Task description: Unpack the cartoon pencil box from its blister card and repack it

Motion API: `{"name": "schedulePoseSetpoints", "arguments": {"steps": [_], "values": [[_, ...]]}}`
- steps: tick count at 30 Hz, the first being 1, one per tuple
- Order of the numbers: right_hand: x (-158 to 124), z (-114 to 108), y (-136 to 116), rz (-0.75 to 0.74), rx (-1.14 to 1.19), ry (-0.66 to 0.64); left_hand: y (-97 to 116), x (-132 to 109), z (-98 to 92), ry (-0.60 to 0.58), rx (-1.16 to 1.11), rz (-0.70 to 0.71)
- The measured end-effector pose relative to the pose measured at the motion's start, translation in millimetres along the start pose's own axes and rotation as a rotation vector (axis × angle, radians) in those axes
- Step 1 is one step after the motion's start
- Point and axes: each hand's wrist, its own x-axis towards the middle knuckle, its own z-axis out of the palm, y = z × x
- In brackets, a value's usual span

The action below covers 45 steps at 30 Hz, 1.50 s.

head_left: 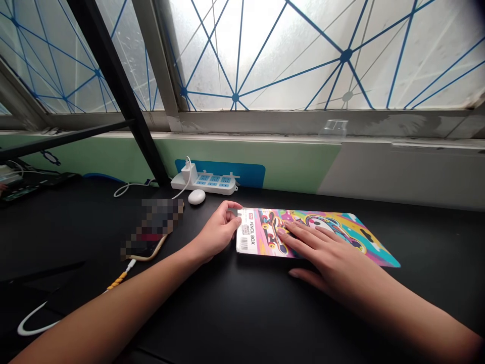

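Observation:
A flat, brightly printed pencil box (341, 232) lies on the black table (246, 313), its white label end facing left. My right hand (322, 250) rests flat on top of the box with fingers stretched out. My left hand (220, 227) pinches the left end of the box with thumb and fingers closed on its edge.
A white power strip (206, 183) with a plugged charger sits by the wall, a small white oval case (196, 196) in front of it. A blurred-out object (153, 230) with a cable lies left of my hands. A clear cup (333, 129) stands on the window sill.

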Motion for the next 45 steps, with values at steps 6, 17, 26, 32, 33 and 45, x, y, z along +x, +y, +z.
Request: {"name": "schedulePoseSetpoints", "arguments": {"steps": [6,17,26,32,33,45], "values": [[-3.8,-3.3,5.4,-0.005,0.004,-0.007,0.3,0.2,-0.8,0.002,0.019,-0.018],[-21.2,-7.5,26.3,0.072,0.097,-0.094,1.0,0.7,-0.4,0.0,0.018,0.01],[-35.9,-22.3,45.9,0.026,0.045,-0.101,-3.8,2.1,-1.6,0.018,0.062,0.048],[-11.2,-14.9,16.5,0.082,-0.098,-0.008,-4.5,1.3,-2.3,-0.063,0.185,0.053],[-6.2,-13.2,11.2,0.093,-0.12,-0.007,-4.0,0.5,-1.8,-0.086,0.192,0.044],[30.1,11.6,-39.8,0.01,-0.043,0.015,-8.1,-3.7,0.9,-0.091,0.282,0.092]]}}
